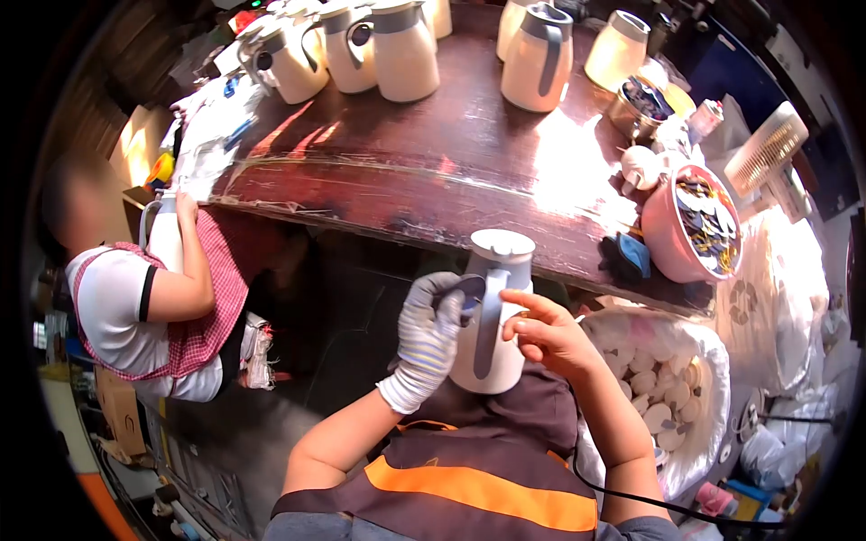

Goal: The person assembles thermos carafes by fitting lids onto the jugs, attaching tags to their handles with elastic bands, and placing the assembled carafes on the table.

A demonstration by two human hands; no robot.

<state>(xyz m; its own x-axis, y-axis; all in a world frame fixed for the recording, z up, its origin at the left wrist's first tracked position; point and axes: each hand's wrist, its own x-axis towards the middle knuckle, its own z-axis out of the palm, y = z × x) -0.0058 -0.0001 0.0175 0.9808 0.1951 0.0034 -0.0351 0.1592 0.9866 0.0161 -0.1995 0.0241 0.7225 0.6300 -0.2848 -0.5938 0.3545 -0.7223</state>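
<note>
Sign, one: recycling symbol (743, 298), grey, on pale plastic bag (781, 341), at 3 o'clock. Mark, one: dark curved line (133, 439) on cardboard box (117, 406), at 8 o'clock, meaning unclear. Canister (705, 120), at 2 o'clock: any print too small to tell. Words, brands, numbers: none legible

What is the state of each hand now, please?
Left hand: gloved, closed on a dark piece.
Right hand: partly open at the jug handle; contact cannot be told.
</note>
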